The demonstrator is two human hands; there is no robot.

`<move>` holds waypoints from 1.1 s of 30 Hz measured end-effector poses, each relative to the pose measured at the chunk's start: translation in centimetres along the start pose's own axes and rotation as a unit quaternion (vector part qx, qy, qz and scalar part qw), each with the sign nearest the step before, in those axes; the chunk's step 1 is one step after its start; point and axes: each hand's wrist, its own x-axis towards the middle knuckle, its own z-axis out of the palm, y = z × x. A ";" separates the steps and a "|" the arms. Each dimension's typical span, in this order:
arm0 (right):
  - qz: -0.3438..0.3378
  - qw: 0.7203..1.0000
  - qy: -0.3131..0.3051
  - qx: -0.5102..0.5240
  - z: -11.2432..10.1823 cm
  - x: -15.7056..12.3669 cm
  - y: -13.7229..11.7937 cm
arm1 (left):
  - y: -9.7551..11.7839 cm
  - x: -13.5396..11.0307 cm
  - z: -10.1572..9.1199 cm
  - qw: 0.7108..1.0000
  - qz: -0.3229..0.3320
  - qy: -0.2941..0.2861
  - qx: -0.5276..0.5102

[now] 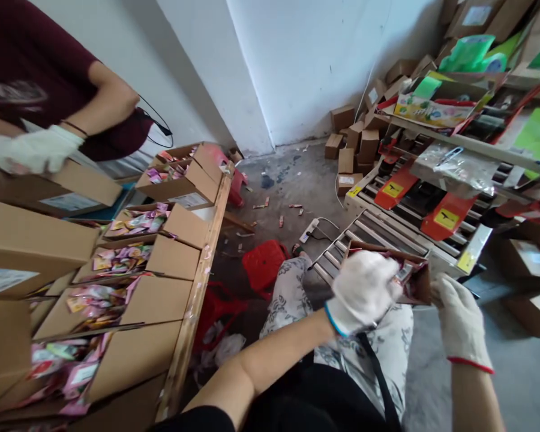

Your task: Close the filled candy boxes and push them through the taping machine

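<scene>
At the near end of the roller conveyor is a small open cardboard box (423,285) with small wrapped packets (405,271) inside. My left hand (364,291), in a white knit glove with a blue cuff, is over the box's left part. Its fingers are curled and slightly blurred, and whatever they hold is hidden. My right hand (459,315), gloved in white with a red cuff, has its fingers closed on the right end of the box; the thumb side is partly hidden.
A sealing machine (441,217) stands over the roller conveyor (337,255). Left, a wood-edged table (193,300) bears several open boxes of packets; a co-worker's gloved hand (49,149) rests at another box. A red stool (264,264), a power strip (309,230) and stacked cartons (353,141) occupy the floor.
</scene>
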 end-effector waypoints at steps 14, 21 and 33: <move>-0.160 0.777 -0.417 -0.443 5.8 2.2 -6.7 | -8.6 3.0 3.0 0.921 -0.035 -0.385 0.041; -0.144 0.767 -0.448 -0.435 5.6 3.4 -7.2 | -10.1 3.6 1.0 0.983 -0.064 -0.173 -0.011; -0.165 0.893 0.023 -0.418 8.2 1.6 -1.0 | -11.0 -1.1 3.0 0.961 -0.043 -0.246 -0.122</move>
